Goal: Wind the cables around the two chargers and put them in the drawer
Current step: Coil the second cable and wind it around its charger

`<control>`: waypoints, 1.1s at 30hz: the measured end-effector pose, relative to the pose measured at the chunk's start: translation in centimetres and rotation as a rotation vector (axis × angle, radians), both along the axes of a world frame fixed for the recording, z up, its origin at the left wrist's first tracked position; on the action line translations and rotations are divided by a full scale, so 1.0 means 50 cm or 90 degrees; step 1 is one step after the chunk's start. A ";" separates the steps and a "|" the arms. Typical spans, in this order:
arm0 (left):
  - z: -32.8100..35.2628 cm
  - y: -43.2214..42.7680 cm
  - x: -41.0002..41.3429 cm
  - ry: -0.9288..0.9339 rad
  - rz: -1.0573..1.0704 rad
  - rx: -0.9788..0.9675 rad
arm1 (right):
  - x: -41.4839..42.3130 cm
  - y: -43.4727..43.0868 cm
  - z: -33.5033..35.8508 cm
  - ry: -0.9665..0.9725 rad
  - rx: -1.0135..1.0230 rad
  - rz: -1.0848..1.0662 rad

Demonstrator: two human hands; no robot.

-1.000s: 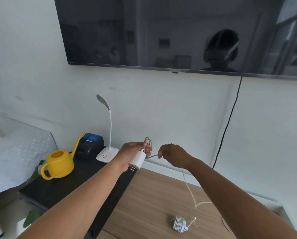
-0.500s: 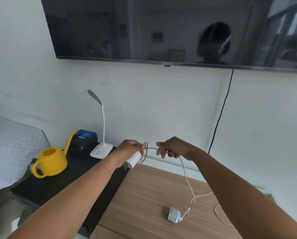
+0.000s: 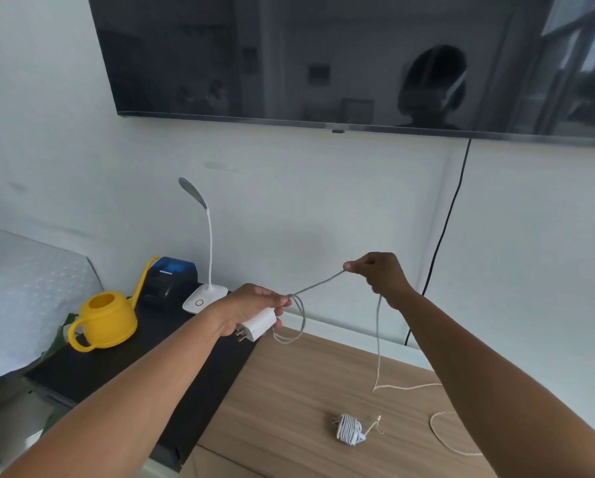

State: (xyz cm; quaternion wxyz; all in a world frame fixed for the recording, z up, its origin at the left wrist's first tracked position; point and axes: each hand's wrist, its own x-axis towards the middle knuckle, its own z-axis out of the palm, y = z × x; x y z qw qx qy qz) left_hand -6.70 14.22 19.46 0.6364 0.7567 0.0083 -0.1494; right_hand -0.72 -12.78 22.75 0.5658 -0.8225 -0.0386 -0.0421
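My left hand point(image 3: 246, 312) grips a white charger point(image 3: 260, 324) in the air above the cabinet edge, prongs pointing down-left. Its grey cable point(image 3: 318, 286) loops below the charger, then runs taut up and to the right into my right hand point(image 3: 380, 276), which pinches it. From there the cable hangs down to the wooden top point(image 3: 289, 391) and curls away to the right. A second charger point(image 3: 348, 429), with its cable wound around it, lies on the wood. No drawer is visible.
A yellow watering can point(image 3: 103, 320), a blue and black box point(image 3: 172, 281) and a white desk lamp point(image 3: 204, 294) stand on the black cabinet top point(image 3: 116, 367) at left. A television point(image 3: 323, 56) hangs on the wall, with a black cord point(image 3: 442, 236) running down.
My right hand moved up and to the right, pulling the cable taut away from the charger. A loop now hangs below my left hand. The camera shifted slightly.
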 end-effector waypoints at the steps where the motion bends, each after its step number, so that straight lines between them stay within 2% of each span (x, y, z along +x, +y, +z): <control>1: 0.004 -0.001 -0.002 0.009 -0.003 -0.025 | 0.000 0.002 -0.003 -0.041 -0.086 -0.050; 4: 0.020 -0.009 -0.008 0.007 -0.010 -0.068 | -0.007 0.013 -0.025 -0.141 -0.327 -0.138; 6: 0.031 -0.013 -0.009 -0.008 0.011 -0.089 | -0.011 0.022 -0.039 -0.181 -0.424 -0.144; 8: 0.039 -0.010 -0.008 -0.005 0.037 -0.135 | -0.010 0.029 -0.054 -0.168 -0.481 -0.115; 13: 0.049 0.026 0.001 0.005 0.102 -0.256 | -0.002 0.023 -0.078 0.023 -0.406 -0.057; 17: 0.050 0.056 0.004 0.012 0.173 -0.284 | -0.007 0.023 -0.071 0.074 -0.355 -0.105; 19: 0.046 0.059 0.008 0.010 0.212 -0.293 | -0.009 0.037 -0.070 0.078 -0.350 -0.109; 23: 0.039 0.052 0.016 -0.032 0.284 -0.262 | -0.023 0.082 -0.060 0.026 -0.429 -0.049; 29: 0.021 0.037 0.019 -0.094 0.274 -0.211 | -0.049 0.136 -0.034 -0.039 -0.489 0.124; 33: 0.014 0.023 0.020 -0.097 0.251 -0.199 | -0.052 0.152 -0.016 -0.065 -0.483 0.169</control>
